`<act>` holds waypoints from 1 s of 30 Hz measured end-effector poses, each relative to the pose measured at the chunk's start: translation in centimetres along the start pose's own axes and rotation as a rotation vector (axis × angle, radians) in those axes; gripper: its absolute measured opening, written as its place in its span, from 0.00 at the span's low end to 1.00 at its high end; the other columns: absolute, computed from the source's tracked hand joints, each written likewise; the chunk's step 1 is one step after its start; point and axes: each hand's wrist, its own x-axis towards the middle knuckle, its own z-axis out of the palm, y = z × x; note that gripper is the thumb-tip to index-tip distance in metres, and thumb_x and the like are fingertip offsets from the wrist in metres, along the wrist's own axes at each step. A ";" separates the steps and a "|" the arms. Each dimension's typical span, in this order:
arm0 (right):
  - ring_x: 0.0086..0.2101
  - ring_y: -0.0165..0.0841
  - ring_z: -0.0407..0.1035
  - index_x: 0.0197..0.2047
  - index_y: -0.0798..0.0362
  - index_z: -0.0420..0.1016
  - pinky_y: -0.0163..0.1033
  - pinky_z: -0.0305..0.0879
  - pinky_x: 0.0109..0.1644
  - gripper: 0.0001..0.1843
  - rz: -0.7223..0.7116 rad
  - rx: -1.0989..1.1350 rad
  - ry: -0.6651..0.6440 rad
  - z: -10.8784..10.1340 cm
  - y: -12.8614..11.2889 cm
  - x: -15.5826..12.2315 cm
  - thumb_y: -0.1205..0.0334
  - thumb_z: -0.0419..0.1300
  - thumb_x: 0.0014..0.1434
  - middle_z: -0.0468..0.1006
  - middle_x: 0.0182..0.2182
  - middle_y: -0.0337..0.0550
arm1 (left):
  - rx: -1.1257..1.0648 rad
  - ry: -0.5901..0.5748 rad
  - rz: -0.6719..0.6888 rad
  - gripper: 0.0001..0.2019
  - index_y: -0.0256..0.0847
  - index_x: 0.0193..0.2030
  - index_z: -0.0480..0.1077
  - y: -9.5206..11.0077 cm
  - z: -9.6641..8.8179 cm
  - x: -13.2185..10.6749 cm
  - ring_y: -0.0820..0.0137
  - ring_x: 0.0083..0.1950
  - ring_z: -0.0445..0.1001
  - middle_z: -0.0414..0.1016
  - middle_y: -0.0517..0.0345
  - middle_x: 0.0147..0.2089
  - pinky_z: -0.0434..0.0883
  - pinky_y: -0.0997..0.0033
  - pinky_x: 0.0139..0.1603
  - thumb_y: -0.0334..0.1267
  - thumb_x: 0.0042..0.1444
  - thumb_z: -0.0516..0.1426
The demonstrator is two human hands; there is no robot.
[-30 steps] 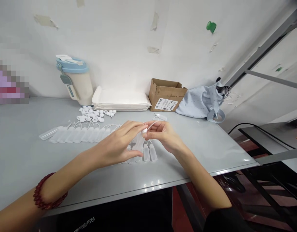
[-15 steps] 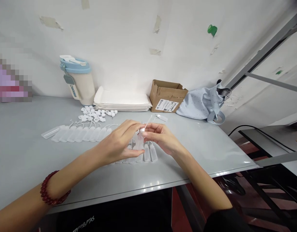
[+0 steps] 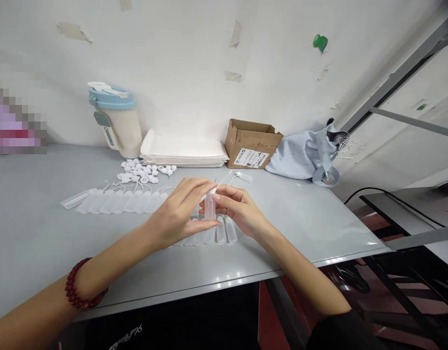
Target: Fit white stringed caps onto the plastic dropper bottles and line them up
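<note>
A small translucent plastic bottle [image 3: 209, 209] with a white top [image 3: 212, 191] stands upright between my hands, above the table. My left hand [image 3: 180, 206] holds it from the left, the thumb under its base and the fingers at its top. From the right, my right hand [image 3: 241, 206] pinches it just below the top, thumb in front and fingertips behind. A thin clear strip or tube slants up from the top. Below my hands lies a row of similar bottles [image 3: 220, 232], partly hidden. Another row of bottles [image 3: 125, 201] lies left of my left hand.
White caps [image 3: 138, 170] lie piled near a blue-lidded tumbler [image 3: 121, 121]. Along the wall are a stack of white envelopes [image 3: 183, 150], an open cardboard box [image 3: 253, 146] and a light blue cloth bag [image 3: 300, 155]. One small bottle [image 3: 243, 177] lies before the box.
My right fingers have moved left and wrapped further behind the bottle. The bottle's top is slightly higher, and more of its body shows between my hands.
</note>
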 end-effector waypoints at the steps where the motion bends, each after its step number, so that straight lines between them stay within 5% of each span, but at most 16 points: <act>1: 0.36 0.35 0.78 0.44 0.51 0.77 0.42 0.71 0.45 0.15 0.006 0.003 -0.012 0.0 0.0 0.0 0.53 0.64 0.56 0.82 0.34 0.42 | 0.006 0.021 0.009 0.29 0.40 0.61 0.58 0.0 0.1 0.0 0.56 0.51 0.71 0.71 0.42 0.51 0.71 0.55 0.49 0.42 0.55 0.63; 15: 0.33 0.33 0.77 0.45 0.50 0.75 0.39 0.70 0.40 0.11 0.028 -0.006 -0.110 0.0 -0.2 -0.3 0.55 0.60 0.60 0.81 0.32 0.40 | 0.101 0.180 0.013 0.28 0.37 0.57 0.61 0.9 0.8 -0.5 0.57 0.47 0.72 0.72 0.43 0.47 0.71 0.56 0.46 0.43 0.53 0.65; 22: 0.31 0.31 0.75 0.49 0.49 0.72 0.39 0.71 0.39 0.17 -0.061 -0.046 -0.108 0.0 0.5 -0.1 0.50 0.58 0.62 0.80 0.32 0.40 | 0.071 0.141 -0.022 0.28 0.37 0.57 0.62 0.6 0.8 -0.5 0.57 0.50 0.72 0.73 0.43 0.49 0.71 0.55 0.49 0.45 0.52 0.65; 25: 0.28 0.29 0.73 0.46 0.53 0.74 0.36 0.71 0.33 0.17 -0.097 -0.119 -0.063 -0.1 0.8 0.0 0.49 0.59 0.61 0.77 0.28 0.39 | -0.110 0.081 -0.142 0.27 0.37 0.53 0.67 0.4 0.3 -0.3 0.59 0.49 0.72 0.74 0.45 0.48 0.71 0.57 0.50 0.46 0.50 0.66; 30: 0.25 0.27 0.69 0.44 0.55 0.74 0.31 0.65 0.24 0.15 -0.160 -0.256 0.004 0.5 0.9 -0.1 0.53 0.59 0.60 0.74 0.28 0.39 | -0.543 0.091 -0.606 0.06 0.39 0.37 0.74 0.5 -0.8 0.6 0.69 0.39 0.75 0.77 0.56 0.38 0.73 0.68 0.42 0.39 0.58 0.60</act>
